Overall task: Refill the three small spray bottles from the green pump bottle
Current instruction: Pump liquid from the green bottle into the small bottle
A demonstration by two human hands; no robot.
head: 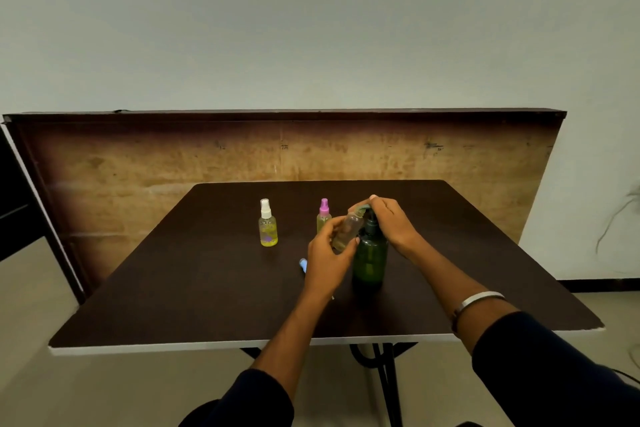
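Note:
The green pump bottle (370,260) stands upright on the dark table (207,288). My right hand (391,222) rests on its pump head, fingers curled over the top. My left hand (327,258) grips an uncapped clear spray bottle (348,230), tilted with its mouth up against the pump nozzle. A white-capped spray bottle (267,224) with yellow liquid stands to the left. A pink-capped spray bottle (323,215) stands behind my left hand, partly hidden. A blue spray cap (303,264) lies on the table beside my left wrist.
A wooden board (138,166) leans upright behind the table. The table's near edge (173,347) is white. A dark table leg (388,378) shows below. A bracelet (476,302) sits on my right wrist.

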